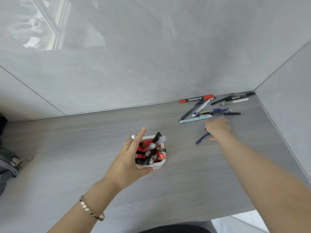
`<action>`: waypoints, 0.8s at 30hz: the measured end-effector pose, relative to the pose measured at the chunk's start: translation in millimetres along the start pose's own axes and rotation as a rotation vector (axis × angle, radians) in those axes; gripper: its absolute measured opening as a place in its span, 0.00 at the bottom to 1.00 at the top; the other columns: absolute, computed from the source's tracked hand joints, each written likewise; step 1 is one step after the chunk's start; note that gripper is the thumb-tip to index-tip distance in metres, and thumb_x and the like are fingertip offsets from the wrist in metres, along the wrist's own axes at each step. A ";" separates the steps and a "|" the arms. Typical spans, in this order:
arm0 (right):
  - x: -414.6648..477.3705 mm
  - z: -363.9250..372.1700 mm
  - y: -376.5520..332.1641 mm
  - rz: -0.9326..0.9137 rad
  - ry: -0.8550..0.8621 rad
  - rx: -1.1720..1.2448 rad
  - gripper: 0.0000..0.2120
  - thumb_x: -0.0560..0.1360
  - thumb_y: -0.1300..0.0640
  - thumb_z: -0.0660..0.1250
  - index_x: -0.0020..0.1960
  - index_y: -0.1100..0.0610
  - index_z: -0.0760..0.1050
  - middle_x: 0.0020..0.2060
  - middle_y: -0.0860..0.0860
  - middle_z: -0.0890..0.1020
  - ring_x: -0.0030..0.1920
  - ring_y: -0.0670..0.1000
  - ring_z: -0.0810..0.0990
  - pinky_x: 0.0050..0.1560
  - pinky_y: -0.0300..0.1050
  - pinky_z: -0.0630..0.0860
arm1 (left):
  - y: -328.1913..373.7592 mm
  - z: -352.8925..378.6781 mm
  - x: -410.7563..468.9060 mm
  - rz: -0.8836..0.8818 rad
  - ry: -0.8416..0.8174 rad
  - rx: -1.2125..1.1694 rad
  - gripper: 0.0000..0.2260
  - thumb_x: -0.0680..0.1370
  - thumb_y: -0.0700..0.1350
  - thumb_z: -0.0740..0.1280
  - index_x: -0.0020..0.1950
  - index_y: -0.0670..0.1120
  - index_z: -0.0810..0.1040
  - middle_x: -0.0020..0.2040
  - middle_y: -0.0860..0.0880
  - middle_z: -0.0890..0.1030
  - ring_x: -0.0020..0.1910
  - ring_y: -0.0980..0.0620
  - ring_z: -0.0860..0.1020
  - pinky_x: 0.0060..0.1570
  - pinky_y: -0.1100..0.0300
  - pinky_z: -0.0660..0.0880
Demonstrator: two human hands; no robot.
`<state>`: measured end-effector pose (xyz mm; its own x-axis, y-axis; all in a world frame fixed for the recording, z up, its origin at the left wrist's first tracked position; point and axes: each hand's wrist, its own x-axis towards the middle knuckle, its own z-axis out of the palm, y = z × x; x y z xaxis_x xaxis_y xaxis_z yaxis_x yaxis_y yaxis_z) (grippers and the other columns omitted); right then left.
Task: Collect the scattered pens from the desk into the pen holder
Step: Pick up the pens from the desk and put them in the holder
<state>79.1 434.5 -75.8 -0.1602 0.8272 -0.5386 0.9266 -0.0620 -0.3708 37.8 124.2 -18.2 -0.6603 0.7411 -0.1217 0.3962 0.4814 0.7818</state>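
Observation:
A white and red pen holder [158, 166] stands mid-desk, filled with several pens. My left hand [129, 158] grips its left side, index finger stretched up along the rim. My right hand [218, 127] reaches toward the far right, blurred, and a dark blue pen [202, 138] pokes out from under it; whether the fingers grip that pen I cannot tell. Beyond it lie several scattered pens [210, 113], among them a light blue one [195, 118], an orange-capped marker [196, 98] at the wall and black pens [239, 97] in the corner.
The grey wooden desk [84, 140] meets grey walls at the back and right. A dark bag with a metal zipper pull [23, 159] sits at the left edge. The desk's front edge [218, 217] is at the lower right.

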 end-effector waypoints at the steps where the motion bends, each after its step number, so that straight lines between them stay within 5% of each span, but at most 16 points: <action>1: 5.5 0.5 -5.3 0.003 -0.013 -0.041 0.23 0.76 0.57 0.58 0.66 0.68 0.57 0.54 0.63 0.76 0.38 0.58 0.78 0.53 0.54 0.79 | -0.6 1.0 0.2 -0.005 0.002 -0.006 0.48 0.64 0.42 0.77 0.63 0.69 0.45 0.60 0.62 0.62 0.59 0.57 0.69 0.57 0.65 0.66; 3: 22.9 1.3 -6.8 0.000 -0.014 -0.092 0.21 0.72 0.64 0.60 0.62 0.69 0.59 0.42 0.61 0.77 0.50 0.59 0.80 0.51 0.54 0.79 | -2.6 2.8 -0.2 -0.008 0.012 -0.024 0.48 0.64 0.41 0.77 0.64 0.69 0.46 0.60 0.65 0.61 0.60 0.55 0.70 0.57 0.64 0.67; 6: 32.3 -0.8 0.3 -0.051 -0.046 -0.077 0.10 0.71 0.67 0.61 0.52 0.65 0.66 0.50 0.60 0.78 0.56 0.60 0.78 0.43 0.55 0.80 | -6.9 5.1 -1.4 -0.024 0.032 -0.057 0.48 0.63 0.41 0.77 0.64 0.70 0.47 0.60 0.69 0.59 0.61 0.55 0.70 0.56 0.66 0.67; 9: 13.7 -6.0 7.4 -0.148 -0.130 -0.068 0.02 0.75 0.65 0.59 0.45 0.63 0.70 0.51 0.64 0.76 0.48 0.61 0.78 0.34 0.43 0.74 | -10.7 6.6 -2.4 -0.034 0.048 -0.081 0.49 0.63 0.41 0.78 0.64 0.72 0.46 0.61 0.69 0.60 0.62 0.54 0.71 0.55 0.68 0.68; 13: -29.0 -4.4 35.7 -0.164 -0.216 0.125 0.16 0.78 0.65 0.54 0.31 0.63 0.65 0.26 0.58 0.71 0.26 0.55 0.70 0.20 0.35 0.69 | -11.3 8.6 -3.0 -0.034 0.064 -0.082 0.51 0.63 0.42 0.78 0.61 0.78 0.43 0.60 0.68 0.61 0.60 0.54 0.72 0.53 0.69 0.68; 17: -73.3 -7.9 62.4 -0.158 -0.326 0.605 0.13 0.79 0.64 0.52 0.36 0.56 0.64 0.28 0.54 0.69 0.23 0.48 0.71 0.22 0.38 0.69 | -9.3 7.9 -2.8 -0.032 0.072 -0.052 0.54 0.62 0.42 0.78 0.61 0.78 0.40 0.61 0.64 0.63 0.60 0.53 0.73 0.55 0.62 0.71; 21: -99.3 -14.0 60.5 -0.644 -0.039 0.794 0.10 0.80 0.57 0.51 0.41 0.49 0.63 0.30 0.51 0.67 0.26 0.42 0.68 0.29 0.34 0.69 | -10.5 8.8 -2.7 -0.022 0.083 -0.031 0.56 0.62 0.41 0.78 0.61 0.77 0.36 0.62 0.69 0.60 0.62 0.52 0.72 0.57 0.61 0.69; 24: -102.7 2.7 60.1 -0.812 0.096 0.711 0.05 0.76 0.50 0.52 0.42 0.42 0.62 0.31 0.47 0.71 0.32 0.40 0.72 0.36 0.30 0.70 | -10.3 9.0 -3.1 -0.019 0.086 -0.027 0.57 0.62 0.42 0.78 0.63 0.74 0.35 0.65 0.61 0.63 0.64 0.54 0.70 0.57 0.63 0.68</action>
<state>150.4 344.3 -44.8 -0.5811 0.8055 0.1161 0.1416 0.2405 -0.9603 41.5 121.1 -31.4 -0.7200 0.6888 -0.0845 0.3666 0.4809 0.7964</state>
